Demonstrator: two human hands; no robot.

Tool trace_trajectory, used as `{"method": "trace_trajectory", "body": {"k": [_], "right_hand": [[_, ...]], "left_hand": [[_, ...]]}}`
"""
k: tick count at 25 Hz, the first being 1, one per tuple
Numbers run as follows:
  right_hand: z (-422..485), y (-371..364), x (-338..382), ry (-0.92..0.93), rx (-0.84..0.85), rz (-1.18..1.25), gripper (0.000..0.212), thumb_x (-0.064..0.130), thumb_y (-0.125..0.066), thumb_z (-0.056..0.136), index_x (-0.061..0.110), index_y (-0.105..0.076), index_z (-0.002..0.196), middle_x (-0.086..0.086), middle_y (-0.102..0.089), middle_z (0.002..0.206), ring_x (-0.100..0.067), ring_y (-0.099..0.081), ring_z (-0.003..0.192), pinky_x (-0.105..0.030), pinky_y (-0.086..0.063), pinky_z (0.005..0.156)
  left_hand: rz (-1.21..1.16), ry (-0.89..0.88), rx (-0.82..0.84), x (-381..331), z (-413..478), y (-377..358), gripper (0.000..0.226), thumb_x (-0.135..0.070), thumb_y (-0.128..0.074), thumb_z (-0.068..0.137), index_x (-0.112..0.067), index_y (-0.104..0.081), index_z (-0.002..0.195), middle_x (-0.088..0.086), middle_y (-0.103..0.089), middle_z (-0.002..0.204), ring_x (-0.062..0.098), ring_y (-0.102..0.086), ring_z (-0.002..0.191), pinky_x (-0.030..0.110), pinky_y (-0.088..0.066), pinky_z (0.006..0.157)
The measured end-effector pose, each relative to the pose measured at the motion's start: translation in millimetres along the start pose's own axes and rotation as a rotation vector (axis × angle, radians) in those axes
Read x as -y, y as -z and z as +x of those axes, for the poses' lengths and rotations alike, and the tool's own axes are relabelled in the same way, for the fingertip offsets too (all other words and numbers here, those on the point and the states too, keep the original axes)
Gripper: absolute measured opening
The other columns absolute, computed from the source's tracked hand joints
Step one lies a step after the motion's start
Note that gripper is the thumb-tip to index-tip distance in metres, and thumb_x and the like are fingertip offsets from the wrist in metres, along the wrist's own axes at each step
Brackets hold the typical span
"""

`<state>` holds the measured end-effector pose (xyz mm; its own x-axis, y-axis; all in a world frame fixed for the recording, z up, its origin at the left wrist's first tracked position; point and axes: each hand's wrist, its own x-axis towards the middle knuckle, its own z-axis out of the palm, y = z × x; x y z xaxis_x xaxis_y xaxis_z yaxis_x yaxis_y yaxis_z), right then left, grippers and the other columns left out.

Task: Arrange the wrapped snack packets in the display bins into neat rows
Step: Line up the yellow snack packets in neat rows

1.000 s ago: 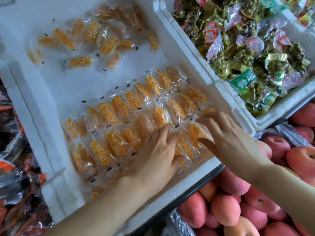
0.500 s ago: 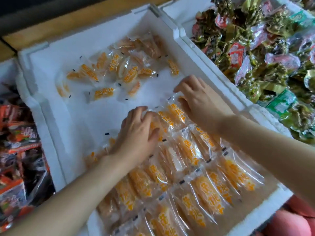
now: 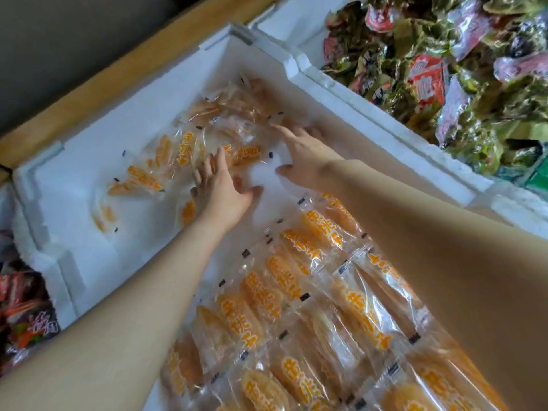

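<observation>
Clear-wrapped snack packets with bold orange print fill the near half of the white foam bin. These neat rows lie side by side, overlapping like tiles, each showing a pale orange slice inside. Up at the far end sits the loose pile, packets pointing every which way, with a few strays off to the left. Both arms stretch over the rows. The left hand lies flat with its fingers spread, tips on the loose packets. The right hand is splayed too, its fingertips touching the pile close to the bin's right wall. A patch of bare foam floor shows between the pile and the rows. Next door on the right, a second foam bin is heaped with green and red wrappers. Dark red packets crowd the left edge, and a wooden edge runs behind.
</observation>
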<state>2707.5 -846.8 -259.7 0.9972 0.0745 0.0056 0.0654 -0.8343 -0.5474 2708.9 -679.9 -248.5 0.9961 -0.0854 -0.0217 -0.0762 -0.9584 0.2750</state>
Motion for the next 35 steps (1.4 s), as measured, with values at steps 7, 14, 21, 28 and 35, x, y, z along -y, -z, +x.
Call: {"method": "trace_trajectory", "body": {"k": [7,14,21,28,35], "right_hand": [[3.5,-5.6,18.7,-0.017,-0.047,-0.155,0.050,0.042,-0.063,0.085,0.028,-0.048,0.131,-0.007,-0.029,0.139,-0.037,-0.032,0.122,-0.043,-0.034,0.100],[-2.6,0.3,17.1,-0.020,-0.025,-0.145,0.035,0.037,-0.065,0.086,0.020,-0.061,0.116,-0.008,-0.038,0.129,-0.033,-0.041,0.113,-0.038,-0.044,0.082],[-29.3,30.2,15.7,-0.023,-0.212,0.096,0.032,0.008,-0.064,0.081,0.016,-0.063,0.112,-0.011,-0.051,0.117,-0.033,-0.056,0.098,-0.038,-0.047,0.085],[-100.3,51.6,17.3,-0.075,-0.326,0.308,0.021,0.022,-0.073,0.079,0.029,-0.062,0.095,0.001,-0.063,0.097,-0.012,-0.059,0.073,-0.011,-0.042,0.061],[-177.0,55.9,38.4,-0.280,-0.152,1.011,0.022,0.011,-0.074,0.073,0.019,-0.063,0.091,-0.005,-0.055,0.069,-0.021,-0.059,0.065,-0.026,-0.059,0.064]], "left_hand": [[0.068,-0.199,-0.055,8.5,-15.3,6.5,0.066,-0.023,-0.064,0.087,-0.013,-0.035,0.145,0.011,-0.043,0.140,0.032,-0.033,0.130,0.036,-0.028,0.104],[0.074,-0.270,-0.027,19.6,-27.8,17.8,0.048,0.000,-0.061,0.083,-0.004,-0.048,0.128,0.014,-0.052,0.124,0.032,-0.049,0.115,0.036,-0.042,0.089],[-0.322,-0.033,-0.216,10.5,-41.1,32.5,0.024,-0.023,-0.069,0.084,-0.005,-0.054,0.086,0.001,-0.048,0.062,0.022,-0.046,0.061,0.021,-0.026,0.058],[-0.793,0.169,-0.187,-3.2,-80.1,35.4,0.044,-0.037,-0.072,0.073,-0.004,-0.055,0.096,0.001,-0.064,0.072,0.010,-0.063,0.067,0.026,-0.046,0.065],[-1.047,0.231,-0.067,-36.4,-138.9,29.2,0.031,-0.021,-0.067,0.086,-0.014,-0.055,0.114,-0.004,-0.063,0.091,0.015,-0.064,0.080,0.030,-0.053,0.069]]}}
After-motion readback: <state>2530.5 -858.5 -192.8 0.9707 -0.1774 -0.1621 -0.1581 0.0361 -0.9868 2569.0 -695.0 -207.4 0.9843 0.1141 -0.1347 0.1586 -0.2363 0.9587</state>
